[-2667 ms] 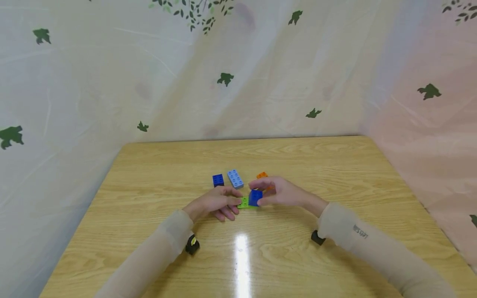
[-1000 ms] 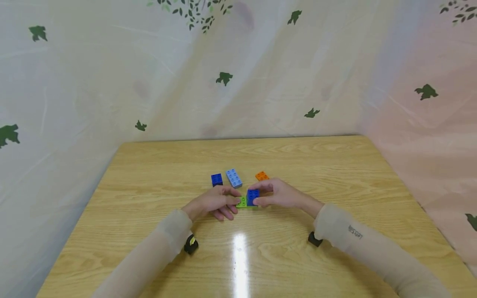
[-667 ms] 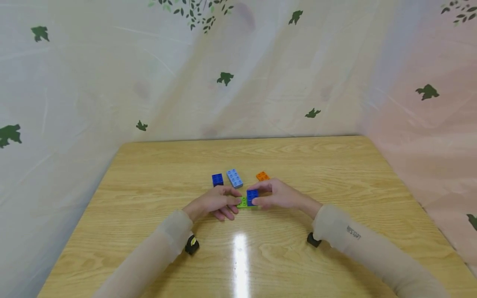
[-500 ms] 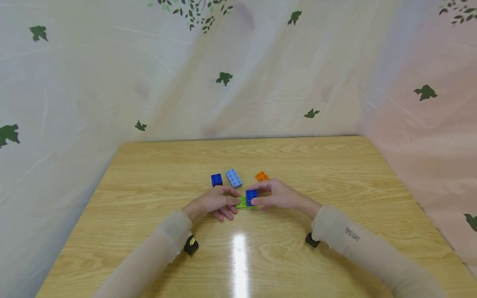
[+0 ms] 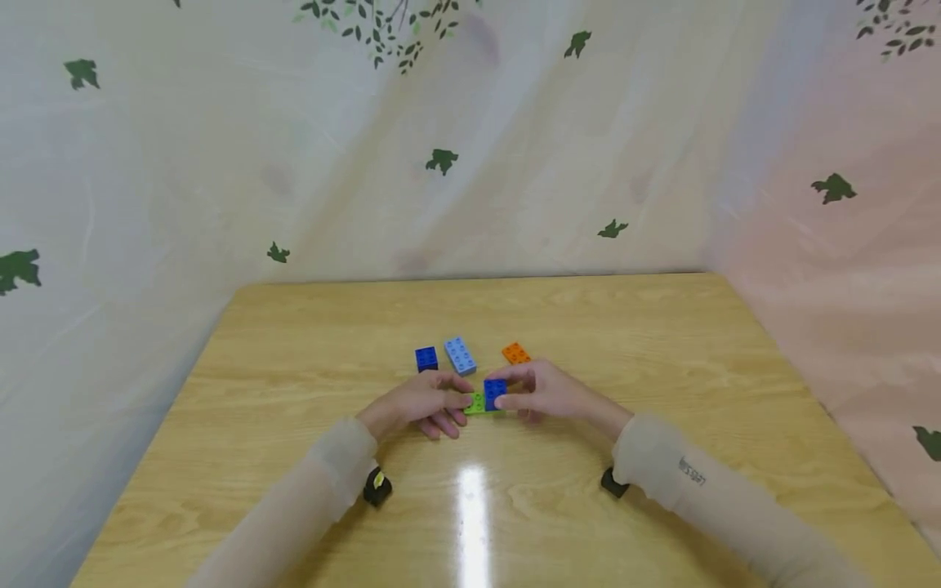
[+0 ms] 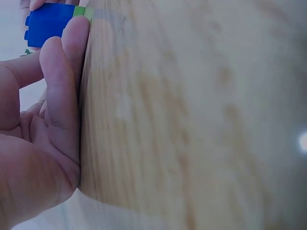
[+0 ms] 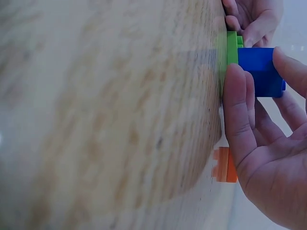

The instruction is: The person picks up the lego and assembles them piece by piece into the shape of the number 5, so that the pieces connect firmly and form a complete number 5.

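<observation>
Near the middle of the table, a flat lime-green toy brick [image 5: 476,402] lies with its studs up. My left hand [image 5: 421,405] pinches its left end between thumb and index finger, the other fingers low by the tabletop. A blue toy brick [image 5: 495,394] sits upright on the green one's right part; in the right wrist view its side [image 7: 259,72] meets the green brick [image 7: 232,48]. My right hand [image 5: 559,398] holds the blue brick with thumb and fingers from the right. In the left wrist view, the blue brick [image 6: 50,25] overlaps the left fingertips.
Behind the hands lie a dark blue brick [image 5: 426,358], a light blue eight-stud brick [image 5: 460,355] and a flat orange brick [image 5: 516,353]. The wooden table [image 5: 625,327] meets a leaf-patterned cloth [image 5: 515,163] at its back edge.
The blue brick, tilted at first, has come upright on the green brick and shifted slightly left with my right hand. My left hand has kept its hold in place.
</observation>
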The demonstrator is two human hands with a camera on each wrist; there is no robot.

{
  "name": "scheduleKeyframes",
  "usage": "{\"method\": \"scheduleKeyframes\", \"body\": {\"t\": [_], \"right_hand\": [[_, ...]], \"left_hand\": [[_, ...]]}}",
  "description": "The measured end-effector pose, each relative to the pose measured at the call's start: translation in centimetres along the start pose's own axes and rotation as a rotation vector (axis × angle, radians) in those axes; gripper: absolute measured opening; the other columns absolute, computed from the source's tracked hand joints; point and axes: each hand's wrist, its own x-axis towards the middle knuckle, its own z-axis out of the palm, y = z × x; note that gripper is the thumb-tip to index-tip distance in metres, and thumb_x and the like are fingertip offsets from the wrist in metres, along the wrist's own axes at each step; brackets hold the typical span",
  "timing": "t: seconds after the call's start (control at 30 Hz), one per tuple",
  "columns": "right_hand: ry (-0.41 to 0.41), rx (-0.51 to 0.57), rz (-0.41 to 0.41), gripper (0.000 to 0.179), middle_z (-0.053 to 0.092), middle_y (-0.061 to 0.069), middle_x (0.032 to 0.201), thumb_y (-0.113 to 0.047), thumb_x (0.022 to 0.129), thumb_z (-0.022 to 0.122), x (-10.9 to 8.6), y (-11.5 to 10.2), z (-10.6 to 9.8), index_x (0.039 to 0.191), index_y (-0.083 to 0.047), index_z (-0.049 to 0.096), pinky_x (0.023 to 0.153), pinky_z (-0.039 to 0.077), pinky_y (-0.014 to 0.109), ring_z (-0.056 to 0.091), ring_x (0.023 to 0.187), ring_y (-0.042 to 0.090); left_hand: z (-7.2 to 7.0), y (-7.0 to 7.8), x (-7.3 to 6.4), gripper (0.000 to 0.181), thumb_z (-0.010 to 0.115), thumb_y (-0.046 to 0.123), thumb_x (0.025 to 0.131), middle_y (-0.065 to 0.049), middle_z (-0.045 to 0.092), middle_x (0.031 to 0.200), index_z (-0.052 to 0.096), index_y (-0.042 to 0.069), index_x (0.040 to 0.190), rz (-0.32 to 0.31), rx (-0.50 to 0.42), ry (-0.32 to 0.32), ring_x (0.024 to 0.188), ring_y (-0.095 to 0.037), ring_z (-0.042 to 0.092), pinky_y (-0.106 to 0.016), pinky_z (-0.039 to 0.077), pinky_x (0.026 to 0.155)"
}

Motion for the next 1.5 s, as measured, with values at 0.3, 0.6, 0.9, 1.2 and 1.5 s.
{"method": "scheduleKeyframes", "body": {"t": [0.3, 0.6, 0.9, 1.2, 1.5], "right_hand": [[0.016, 0.091, 0.083, 0.05, 0.064, 0.008, 0.123, -0.033, 0.096, 0.073, -0.2, 0.2, 0.3, 0.141, -0.015, 0.061, 0.056, 0.06, 0.04, 0.064, 0.065, 0.022], [0.004, 0.091, 0.093, 0.052, 0.06, 0.01, 0.131, -0.033, 0.095, 0.074, -0.3, -0.1, 0.2, 0.141, -0.014, 0.059, 0.058, 0.061, 0.042, 0.065, 0.07, 0.023], [0.009, 0.077, 0.089, 0.05, 0.06, 0.013, 0.132, -0.03, 0.097, 0.072, -0.2, 0.2, 0.1, 0.141, -0.011, 0.059, 0.06, 0.061, 0.043, 0.067, 0.077, 0.025], [0.003, 0.084, 0.075, 0.051, 0.062, 0.012, 0.127, -0.031, 0.096, 0.073, -0.3, 0.2, 0.2, 0.142, -0.013, 0.059, 0.061, 0.061, 0.045, 0.069, 0.083, 0.026], [0.007, 0.089, 0.083, 0.049, 0.064, 0.009, 0.125, -0.032, 0.096, 0.074, -0.3, 0.2, 0.0, 0.14, -0.017, 0.061, 0.062, 0.062, 0.046, 0.069, 0.085, 0.027]], "left_hand": [[0.1, 0.0, -0.1, 0.038, 0.066, 0.029, 0.1, -0.014, 0.073, 0.096, 0.059, 0.01, 0.131, -0.015, 0.002, 0.003, 0.075, -0.025, 0.074, -0.032, 0.06, 0.058], [0.0, 0.2, 0.2, 0.037, 0.064, 0.027, 0.101, -0.015, 0.073, 0.096, 0.059, 0.008, 0.132, -0.02, 0.008, 0.01, 0.074, -0.025, 0.074, -0.033, 0.06, 0.06], [-0.4, 0.4, 0.3, 0.03, 0.063, 0.025, 0.103, -0.011, 0.071, 0.094, 0.063, 0.006, 0.126, 0.065, 0.078, 0.138, 0.069, -0.022, 0.071, -0.032, 0.059, 0.059], [-1.9, 0.3, 0.7, 0.027, 0.062, 0.018, 0.103, -0.012, 0.069, 0.1, 0.06, 0.006, 0.127, 0.139, 0.048, 0.261, 0.071, -0.022, 0.068, -0.031, 0.057, 0.058], [-3.2, 0.4, 1.7, 0.047, 0.06, 0.015, 0.104, -0.017, 0.067, 0.108, 0.046, 0.016, 0.149, 0.191, 0.032, 0.258, 0.072, -0.022, 0.068, -0.028, 0.055, 0.055]]}}
